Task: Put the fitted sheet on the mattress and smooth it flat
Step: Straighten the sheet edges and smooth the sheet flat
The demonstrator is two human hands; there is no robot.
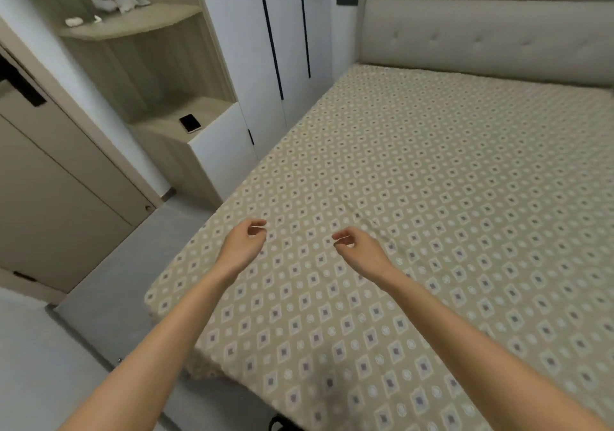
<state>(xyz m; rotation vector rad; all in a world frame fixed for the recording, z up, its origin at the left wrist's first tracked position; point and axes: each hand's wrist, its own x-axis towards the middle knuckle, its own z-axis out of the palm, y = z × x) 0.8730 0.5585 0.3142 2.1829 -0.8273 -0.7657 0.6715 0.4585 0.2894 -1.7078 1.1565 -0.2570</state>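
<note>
Hovering over fitted sheet (432, 198), left hand (244, 243) & right hand (357, 248) loosely curled, empty, floor (113, 274) nr edge

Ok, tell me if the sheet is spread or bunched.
Spread: the sheet lies flat across the whole visible surface, with one faint crease near the middle.

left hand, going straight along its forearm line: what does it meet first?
Probably the fitted sheet: the left hand hangs over it, fingers loosely curled and empty, pointing toward the headboard end. Nothing else lies in that line; its height above the sheet is unclear.
</note>
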